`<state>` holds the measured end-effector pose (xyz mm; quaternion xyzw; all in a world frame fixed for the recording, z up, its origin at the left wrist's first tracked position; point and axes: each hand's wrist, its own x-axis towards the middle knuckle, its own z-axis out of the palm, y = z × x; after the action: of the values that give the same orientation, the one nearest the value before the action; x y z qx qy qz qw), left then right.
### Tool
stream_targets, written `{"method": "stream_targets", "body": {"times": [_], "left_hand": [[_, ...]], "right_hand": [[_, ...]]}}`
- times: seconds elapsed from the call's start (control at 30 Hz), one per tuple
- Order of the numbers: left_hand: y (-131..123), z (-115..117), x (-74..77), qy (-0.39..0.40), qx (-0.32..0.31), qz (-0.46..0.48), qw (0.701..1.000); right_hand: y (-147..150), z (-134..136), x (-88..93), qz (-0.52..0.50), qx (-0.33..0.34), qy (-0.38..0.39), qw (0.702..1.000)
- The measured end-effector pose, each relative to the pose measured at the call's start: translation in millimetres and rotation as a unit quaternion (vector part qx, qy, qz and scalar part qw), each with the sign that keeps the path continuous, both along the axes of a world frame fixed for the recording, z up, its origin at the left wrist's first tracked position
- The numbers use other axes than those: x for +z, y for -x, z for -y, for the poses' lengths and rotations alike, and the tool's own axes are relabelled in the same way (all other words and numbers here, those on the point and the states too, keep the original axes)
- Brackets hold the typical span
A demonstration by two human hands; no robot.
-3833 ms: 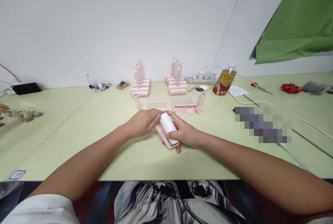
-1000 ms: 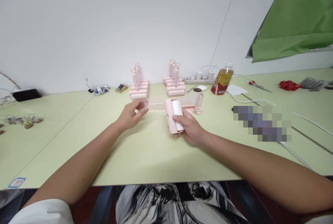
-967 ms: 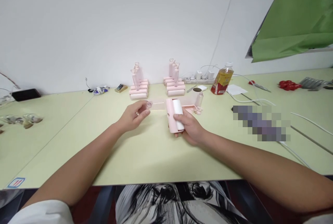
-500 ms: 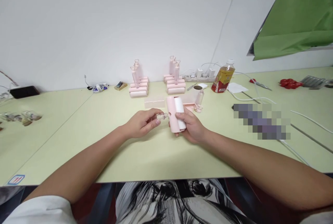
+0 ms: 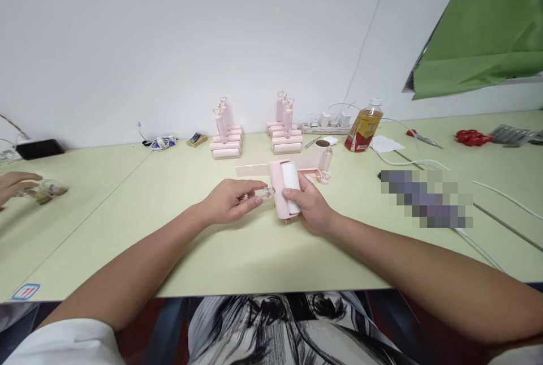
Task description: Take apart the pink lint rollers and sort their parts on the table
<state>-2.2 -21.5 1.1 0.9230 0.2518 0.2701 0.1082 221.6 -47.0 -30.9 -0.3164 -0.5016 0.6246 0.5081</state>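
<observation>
My right hand (image 5: 313, 205) grips a lint roller head, a pink cover (image 5: 278, 190) around a white roll (image 5: 291, 187), held tilted above the table. A clear lint roller handle (image 5: 266, 192) is pinched between the thumb and fingers of my left hand (image 5: 235, 201). Its tip is at the side of the pink cover; whether it is inserted I cannot tell. Behind my hands lie a translucent pink cover (image 5: 250, 168), a cardboard-cored roll (image 5: 322, 149), a standing handle (image 5: 326, 158) and a pink part with a loop (image 5: 323, 177).
Two groups of pink lint rollers (image 5: 226, 153) (image 5: 287, 148) stand by the wall. A drink bottle (image 5: 365, 126), a power strip (image 5: 326, 128), red-handled pliers (image 5: 426, 138) and cables are to the right. At far left, another person's hand (image 5: 17, 182) touches small clear items (image 5: 51, 188).
The lint roller head has shifted slightly left and down and turned a little. My left hand has barely moved. Another person's hand has come in at the far left.
</observation>
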Motion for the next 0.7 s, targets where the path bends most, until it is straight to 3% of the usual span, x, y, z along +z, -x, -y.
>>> {"method": "stream_targets", "body": {"times": [0.33, 0.5, 0.7], "left_hand": [[1, 2, 5.7, -0.032, 0.017, -0.056, 0.998], [-3, 7, 3.8, -0.010, 0.021, -0.052, 0.998], [-6, 6, -3.2, -0.016, 0.074, -0.037, 0.996]], "right_hand": [[4, 8, 2.7, 0.121, 0.002, -0.001, 0.993], [8, 13, -0.9, 0.107, 0.003, 0.017, 0.994], [10, 14, 0.3, 0.066, 0.019, 0.008, 0.998]]}}
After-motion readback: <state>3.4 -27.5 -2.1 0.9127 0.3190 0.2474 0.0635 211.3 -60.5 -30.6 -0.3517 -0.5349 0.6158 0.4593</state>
